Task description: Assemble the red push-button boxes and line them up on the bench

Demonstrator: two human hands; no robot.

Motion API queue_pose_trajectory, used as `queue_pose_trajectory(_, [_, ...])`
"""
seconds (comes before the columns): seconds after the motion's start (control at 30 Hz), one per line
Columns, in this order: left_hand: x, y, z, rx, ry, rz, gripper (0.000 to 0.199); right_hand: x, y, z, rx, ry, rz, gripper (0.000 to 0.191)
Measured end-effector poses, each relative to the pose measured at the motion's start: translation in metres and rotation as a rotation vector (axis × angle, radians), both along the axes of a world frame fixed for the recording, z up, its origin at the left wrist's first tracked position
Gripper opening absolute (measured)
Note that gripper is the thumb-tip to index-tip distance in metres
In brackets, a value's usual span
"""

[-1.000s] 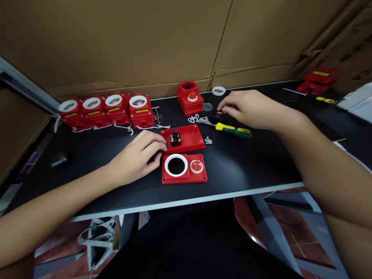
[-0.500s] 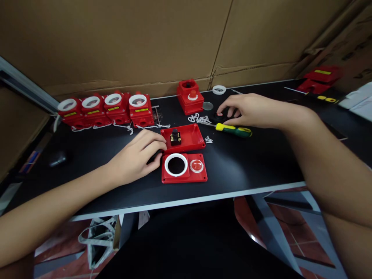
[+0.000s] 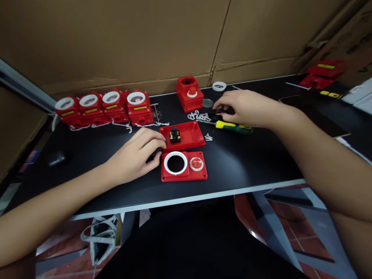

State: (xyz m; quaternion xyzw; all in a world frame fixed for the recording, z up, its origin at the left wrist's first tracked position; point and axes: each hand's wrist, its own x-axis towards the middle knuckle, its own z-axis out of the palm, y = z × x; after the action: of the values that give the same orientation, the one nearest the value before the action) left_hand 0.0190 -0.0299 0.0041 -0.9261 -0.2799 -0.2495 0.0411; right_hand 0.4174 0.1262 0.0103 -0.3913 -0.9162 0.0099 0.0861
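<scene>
My left hand (image 3: 141, 153) rests at the left end of a red housing base (image 3: 190, 135), its curled fingertips touching the edge. A black switch block (image 3: 174, 135) with brass terminals sits inside that base. Just in front lies a red cover (image 3: 183, 176) with a white ring (image 3: 165, 164) and a clear round window over red (image 3: 197, 164). Farther right, my right hand (image 3: 234, 106) has its fingers closed around a small black part (image 3: 214, 116), mostly hidden by them. Below that hand lies a yellow and green screwdriver (image 3: 232, 126), with white cord (image 3: 197, 115) beside its shaft.
Several assembled red boxes (image 3: 139, 112) with white rings stand at the back left. Another red box (image 3: 190, 99), a clear disc (image 3: 207, 103) and a loose white ring (image 3: 219, 86) are at the back. Screws (image 3: 208, 137) lie beside the base. A black mouse (image 3: 56, 158) is left.
My right hand has shifted slightly left and its fingers have closed over the small black part, which showed more before. My left hand stays at the housing base. The view has tilted slightly.
</scene>
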Motion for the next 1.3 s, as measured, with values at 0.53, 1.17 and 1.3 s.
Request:
queue_pose_trajectory(0.53, [0.001,0.000,-0.002,0.010,0.012,0.007,0.017,-0.009,-0.029,0.010,0.227,0.216,-0.080,0.037])
queue_pose_trajectory(1.17, [0.003,-0.001,-0.003,-0.033,0.004,0.000,0.016,-0.085,-0.099,-0.019,0.277,0.481,0.221,0.030])
queue_pose_trajectory(1.3, [0.002,-0.001,-0.003,-0.048,0.017,0.014,0.018,-0.084,-0.097,-0.023,0.322,0.496,0.289,0.030])
